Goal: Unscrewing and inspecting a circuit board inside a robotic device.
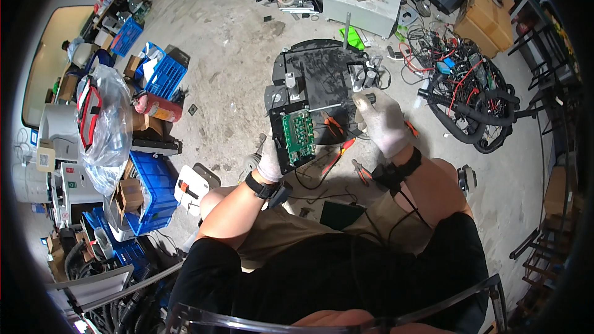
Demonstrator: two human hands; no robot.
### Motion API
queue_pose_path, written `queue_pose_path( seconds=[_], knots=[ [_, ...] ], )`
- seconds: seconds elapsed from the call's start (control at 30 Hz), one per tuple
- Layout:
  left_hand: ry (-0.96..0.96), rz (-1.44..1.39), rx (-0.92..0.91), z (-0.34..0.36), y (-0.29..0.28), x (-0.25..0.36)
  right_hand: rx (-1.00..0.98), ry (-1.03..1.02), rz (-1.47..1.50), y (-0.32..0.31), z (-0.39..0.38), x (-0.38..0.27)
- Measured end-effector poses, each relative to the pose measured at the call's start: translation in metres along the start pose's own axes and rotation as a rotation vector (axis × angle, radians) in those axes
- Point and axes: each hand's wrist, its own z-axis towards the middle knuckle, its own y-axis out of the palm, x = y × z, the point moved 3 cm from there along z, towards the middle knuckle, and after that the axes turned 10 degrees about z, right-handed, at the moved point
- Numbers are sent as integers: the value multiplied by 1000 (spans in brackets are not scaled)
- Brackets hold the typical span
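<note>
Round black device base (322, 80) is set flat on the floor at upper centre of frame, green circuit board (299, 137) seated at its lower-left edge, screwdriver (346, 104) laid across it.

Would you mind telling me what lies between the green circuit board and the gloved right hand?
In the head view, a thin metal shaft spans from beside the green circuit board to the right hand, with orange-handled pliers lying just below.

The stained grey concrete floor (235, 55) carries a round black machine base (318, 80); left of it lie blue plastic crates (164, 74), right a tangle of black cables (473, 105).
</note>
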Motion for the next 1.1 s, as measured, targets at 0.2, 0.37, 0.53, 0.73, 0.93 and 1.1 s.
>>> queue_pose_path(
  seconds=[0.2,0.37,0.53,0.73,0.93,1.1],
  knots=[
    [62,-149,-52,-2,13,6,19,12,-24,-1,-3,-4],
    [20,-191,-9,-1,7,2,-16,-84,-79,-2,-1,8],
    [65,-123,-46,-5,7,1,4,-288,-230,-3,-4,1],
    [216,327,130,-3,6,4,-384,351,32,-20,9,19],
    [82,198,105,-3,-4,4,-316,-347,-395,-6,-2,17],
    [110,224,73,-7,0,9,-341,-258,-524,-10,-7,-4]
  ],
)
